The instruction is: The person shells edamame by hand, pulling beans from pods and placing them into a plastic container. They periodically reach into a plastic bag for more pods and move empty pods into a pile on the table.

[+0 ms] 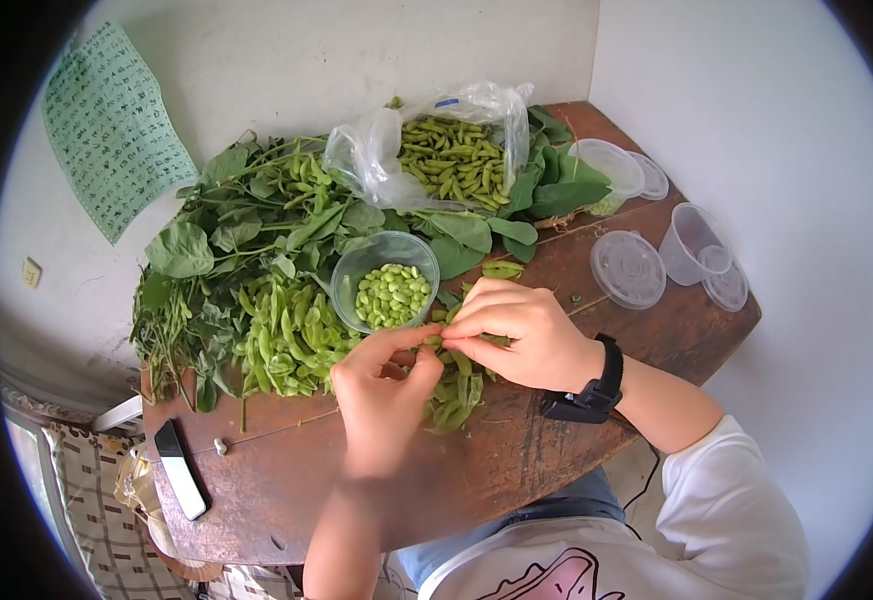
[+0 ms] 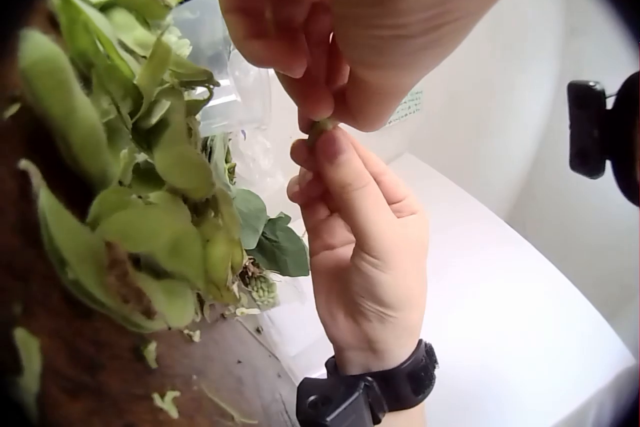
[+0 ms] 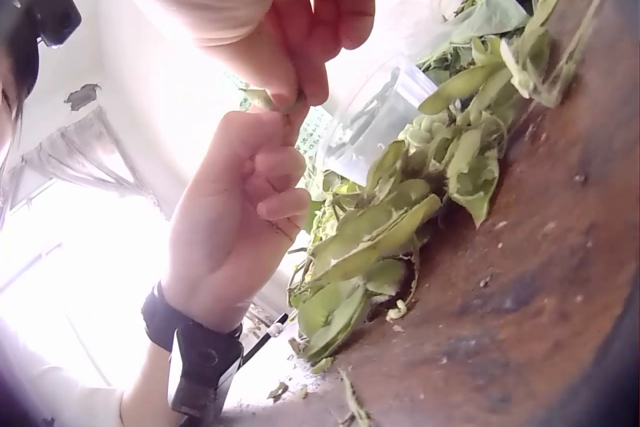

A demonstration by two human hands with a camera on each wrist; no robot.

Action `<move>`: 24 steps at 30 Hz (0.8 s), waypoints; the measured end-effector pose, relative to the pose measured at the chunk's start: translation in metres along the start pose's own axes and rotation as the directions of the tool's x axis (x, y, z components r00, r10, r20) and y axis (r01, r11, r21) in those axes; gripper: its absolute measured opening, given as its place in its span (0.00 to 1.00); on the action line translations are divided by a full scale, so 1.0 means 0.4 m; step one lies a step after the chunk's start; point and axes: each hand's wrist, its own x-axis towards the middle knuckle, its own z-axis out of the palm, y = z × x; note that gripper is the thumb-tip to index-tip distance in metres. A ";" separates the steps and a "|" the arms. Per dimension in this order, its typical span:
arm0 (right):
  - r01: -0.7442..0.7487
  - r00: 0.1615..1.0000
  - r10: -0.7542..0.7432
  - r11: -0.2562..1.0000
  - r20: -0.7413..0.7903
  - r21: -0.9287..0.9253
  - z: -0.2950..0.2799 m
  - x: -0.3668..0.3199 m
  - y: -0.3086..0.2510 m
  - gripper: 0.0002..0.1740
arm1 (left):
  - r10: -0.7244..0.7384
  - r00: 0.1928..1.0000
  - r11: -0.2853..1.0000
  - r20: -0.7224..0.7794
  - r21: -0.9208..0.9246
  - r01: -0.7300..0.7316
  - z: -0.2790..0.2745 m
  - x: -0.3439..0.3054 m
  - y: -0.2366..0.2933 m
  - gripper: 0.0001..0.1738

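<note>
Both hands meet just below the clear bowl (image 1: 340,285) of shelled green beans (image 1: 394,295). My left hand (image 1: 385,398) and right hand (image 1: 535,335) pinch one small green pod (image 1: 434,342) from either side with thumb and fingertips. In the left wrist view the pod (image 2: 322,130) is mostly covered by fingertips of the left hand (image 2: 365,17) above and the right hand (image 2: 368,237) below. The right wrist view shows a bit of the pod (image 3: 258,99) between the fingers. Opened pods (image 1: 454,405) lie on the table under the hands.
A plastic bag of full pods (image 1: 457,165) stands at the back among leafy stalks (image 1: 247,225). Green pods (image 1: 297,340) are heaped left of the bowl. Clear lids (image 1: 629,268) and an empty cup (image 1: 685,243) are at the right; a phone (image 1: 183,475) lies at the left on the wooden table (image 1: 287,480).
</note>
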 end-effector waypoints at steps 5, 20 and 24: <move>0.032 0.999 -0.033 0.998 -0.018 -0.048 -0.002 0.002 0.002 0.08 | -0.056 0.998 0.990 -0.009 -0.132 0.055 0.007 -0.002 0.005 0.13; 0.066 0.998 -0.066 0.996 0.015 -0.052 0.012 -0.007 0.007 0.08 | -0.136 0.991 0.948 -0.008 -0.291 0.127 0.023 -0.009 0.005 0.12; 0.078 0.997 -0.079 0.996 -0.010 -0.035 0.016 -0.007 0.007 0.08 | -0.123 0.991 0.952 -0.042 -0.287 0.106 0.025 -0.011 0.008 0.09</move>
